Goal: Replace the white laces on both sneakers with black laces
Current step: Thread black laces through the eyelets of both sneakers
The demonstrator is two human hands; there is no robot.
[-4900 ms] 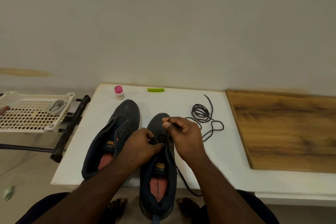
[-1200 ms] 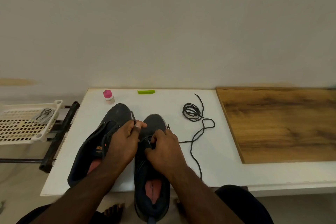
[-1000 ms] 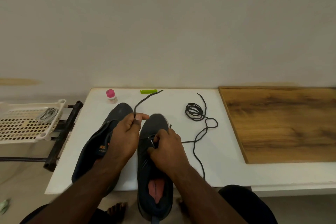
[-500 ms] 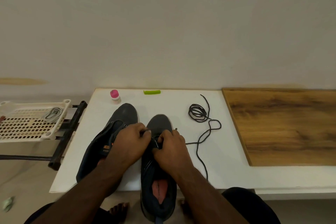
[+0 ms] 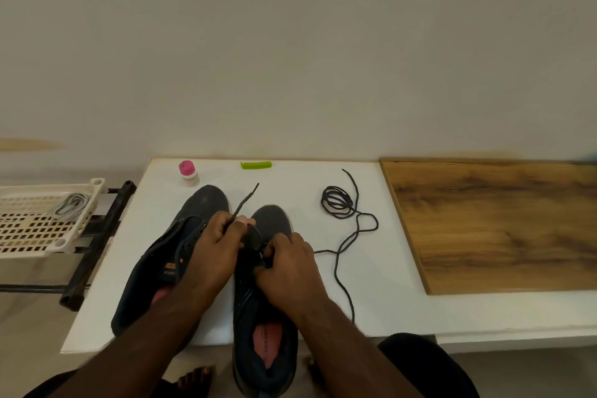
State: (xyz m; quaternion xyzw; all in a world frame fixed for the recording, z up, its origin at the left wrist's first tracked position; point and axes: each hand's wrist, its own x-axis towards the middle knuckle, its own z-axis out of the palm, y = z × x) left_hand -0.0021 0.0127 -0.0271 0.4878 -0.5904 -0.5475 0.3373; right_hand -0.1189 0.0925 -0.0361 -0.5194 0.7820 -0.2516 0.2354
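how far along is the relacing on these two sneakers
Done: neither sneaker shows white laces; pale laces lie in the basket.
In hand: left hand pinches a black lace end at the right sneaker, right hand steadying it.
Left: finishing it, then the left sneaker with the coiled lace.

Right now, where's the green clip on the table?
In the head view, the green clip lies at the white table's far edge by the wall, right of the pink-capped bottle.

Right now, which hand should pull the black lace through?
The left hand, likely: it already pinches the black lace end sticking up above the right sneaker. The right hand is busy at the eyelets.
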